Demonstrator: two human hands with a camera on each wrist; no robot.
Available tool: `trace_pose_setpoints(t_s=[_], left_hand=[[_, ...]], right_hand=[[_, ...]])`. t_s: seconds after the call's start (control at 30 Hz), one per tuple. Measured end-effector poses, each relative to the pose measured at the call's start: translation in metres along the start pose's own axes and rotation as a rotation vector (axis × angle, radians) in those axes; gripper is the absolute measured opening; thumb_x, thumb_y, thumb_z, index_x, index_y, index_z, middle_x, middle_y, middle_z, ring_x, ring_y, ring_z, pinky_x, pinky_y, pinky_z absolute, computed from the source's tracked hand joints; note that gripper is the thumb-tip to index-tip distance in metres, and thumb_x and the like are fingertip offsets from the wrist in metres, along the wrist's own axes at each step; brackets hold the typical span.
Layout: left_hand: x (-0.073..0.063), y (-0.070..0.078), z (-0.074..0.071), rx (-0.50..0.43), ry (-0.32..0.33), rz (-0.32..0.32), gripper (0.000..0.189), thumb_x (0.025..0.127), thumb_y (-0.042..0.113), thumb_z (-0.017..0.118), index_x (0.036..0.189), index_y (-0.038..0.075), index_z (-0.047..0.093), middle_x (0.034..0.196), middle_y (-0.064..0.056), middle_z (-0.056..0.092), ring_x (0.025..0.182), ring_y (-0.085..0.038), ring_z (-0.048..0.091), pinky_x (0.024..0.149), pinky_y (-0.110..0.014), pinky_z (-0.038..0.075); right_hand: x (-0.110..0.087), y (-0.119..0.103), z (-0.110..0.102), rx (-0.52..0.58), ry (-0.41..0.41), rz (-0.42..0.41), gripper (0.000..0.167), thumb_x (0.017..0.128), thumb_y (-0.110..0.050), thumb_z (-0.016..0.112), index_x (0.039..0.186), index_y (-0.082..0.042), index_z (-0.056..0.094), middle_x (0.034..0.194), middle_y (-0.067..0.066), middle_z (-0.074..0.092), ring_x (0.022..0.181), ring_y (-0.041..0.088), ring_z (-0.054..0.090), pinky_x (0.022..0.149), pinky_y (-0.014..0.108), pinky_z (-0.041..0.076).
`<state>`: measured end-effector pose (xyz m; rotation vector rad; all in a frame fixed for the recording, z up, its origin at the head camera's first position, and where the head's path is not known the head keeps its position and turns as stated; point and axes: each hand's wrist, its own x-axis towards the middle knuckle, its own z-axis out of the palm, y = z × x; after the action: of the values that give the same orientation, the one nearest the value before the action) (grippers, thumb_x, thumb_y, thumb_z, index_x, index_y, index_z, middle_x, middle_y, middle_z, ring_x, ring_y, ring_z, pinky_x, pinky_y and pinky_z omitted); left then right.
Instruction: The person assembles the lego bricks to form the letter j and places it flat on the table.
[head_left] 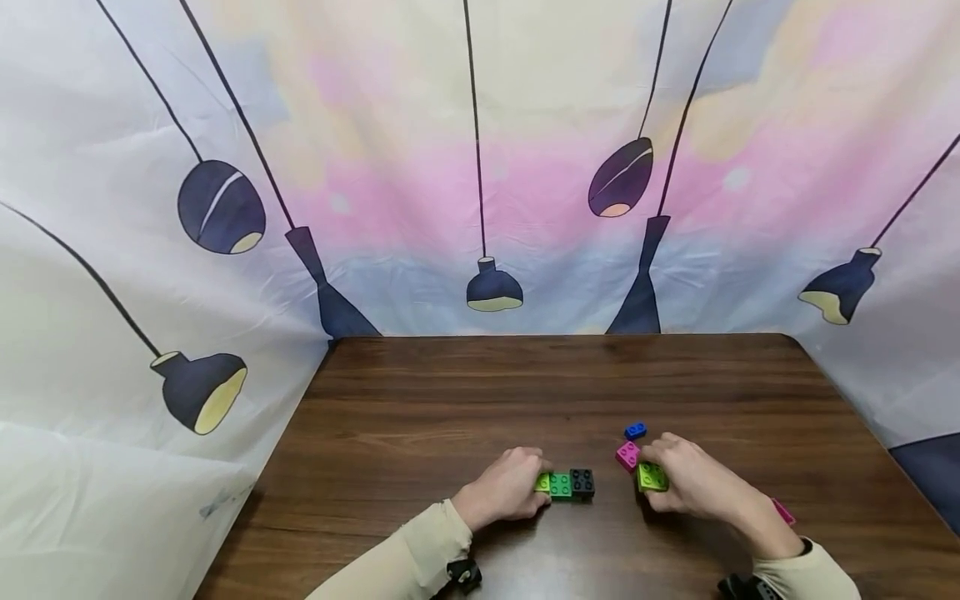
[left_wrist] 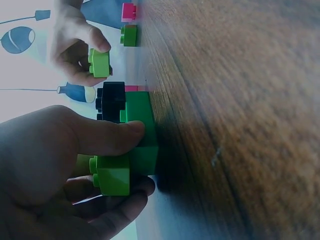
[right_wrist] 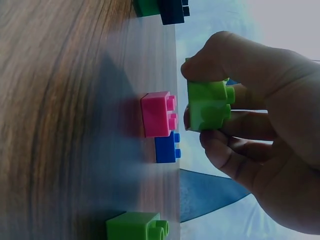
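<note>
My left hand [head_left: 504,487] grips a small toy brick assembly low over the wooden table. In the left wrist view its green brick [left_wrist: 142,155] is underneath, with a black brick [left_wrist: 113,97] on one end and a lime brick [left_wrist: 115,176] on the other. Thumb and fingers hold the lime end from both sides. My right hand [head_left: 701,479] pinches a separate lime brick [right_wrist: 207,102], raised off the table with its studs toward the palm. Just beyond that hand a pink brick [head_left: 627,455] and a blue brick [head_left: 635,431] lie on the table.
Another green brick [right_wrist: 134,227] stands on the table, hidden in the head view. A second pink brick [head_left: 783,511] lies beside the right forearm. The brown table [head_left: 450,392] ends at a hanging cloth [head_left: 405,167] printed with lamps.
</note>
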<state>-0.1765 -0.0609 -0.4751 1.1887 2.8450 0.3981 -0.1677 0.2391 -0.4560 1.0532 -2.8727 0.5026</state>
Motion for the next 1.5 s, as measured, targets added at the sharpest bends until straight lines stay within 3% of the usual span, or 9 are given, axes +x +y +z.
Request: trace_pose_setpoints(t_s=[0.27, 0.53, 0.93, 1.17, 1.5], left_hand=[[-0.007, 0.0, 0.004, -0.04, -0.028, -0.01, 0.029, 0.083, 0.021, 0.077, 0.109, 0.008, 0.072, 0.093, 0.001, 0.066, 0.071, 0.0, 0.05, 0.058, -0.014, 0.041], [-0.005, 0.0, 0.005, -0.027, -0.008, 0.001, 0.029, 0.083, 0.021, 0.077, 0.108, 0.008, 0.072, 0.088, 0.003, 0.064, 0.068, 0.001, 0.045, 0.056, -0.013, 0.038], [-0.001, 0.0, 0.001, -0.015, -0.002, 0.008, 0.028, 0.083, 0.021, 0.077, 0.107, 0.008, 0.072, 0.087, 0.003, 0.062, 0.067, 0.0, 0.045, 0.055, -0.013, 0.038], [0.0, 0.0, 0.0, -0.001, 0.003, 0.019, 0.025, 0.082, 0.021, 0.077, 0.104, 0.008, 0.072, 0.085, 0.004, 0.061, 0.067, 0.0, 0.045, 0.056, -0.013, 0.038], [0.001, 0.0, 0.001, 0.014, -0.014, -0.007, 0.03, 0.084, 0.023, 0.076, 0.111, 0.01, 0.072, 0.099, 0.003, 0.069, 0.08, -0.003, 0.057, 0.065, -0.015, 0.044]], right_hand=[[0.003, -0.003, 0.007, 0.029, 0.029, -0.025, 0.032, 0.074, -0.021, 0.077, 0.102, -0.01, 0.068, 0.092, -0.007, 0.06, 0.079, 0.004, 0.046, 0.061, 0.021, 0.041], [0.008, -0.005, 0.008, 0.033, 0.043, -0.008, 0.034, 0.076, -0.023, 0.076, 0.107, -0.01, 0.069, 0.1, -0.004, 0.064, 0.088, 0.008, 0.056, 0.067, 0.025, 0.048], [0.017, -0.006, 0.009, 0.014, 0.112, -0.06, 0.029, 0.072, -0.02, 0.076, 0.098, -0.012, 0.068, 0.091, -0.009, 0.056, 0.079, 0.003, 0.046, 0.063, 0.021, 0.042], [0.024, -0.008, 0.009, 0.037, 0.108, -0.07, 0.027, 0.074, -0.019, 0.075, 0.099, -0.012, 0.068, 0.088, -0.01, 0.055, 0.077, 0.002, 0.044, 0.06, 0.019, 0.04], [0.036, -0.016, 0.009, 0.063, 0.1, -0.105, 0.027, 0.077, -0.019, 0.074, 0.102, -0.011, 0.068, 0.086, -0.01, 0.054, 0.073, 0.002, 0.041, 0.059, 0.018, 0.037]])
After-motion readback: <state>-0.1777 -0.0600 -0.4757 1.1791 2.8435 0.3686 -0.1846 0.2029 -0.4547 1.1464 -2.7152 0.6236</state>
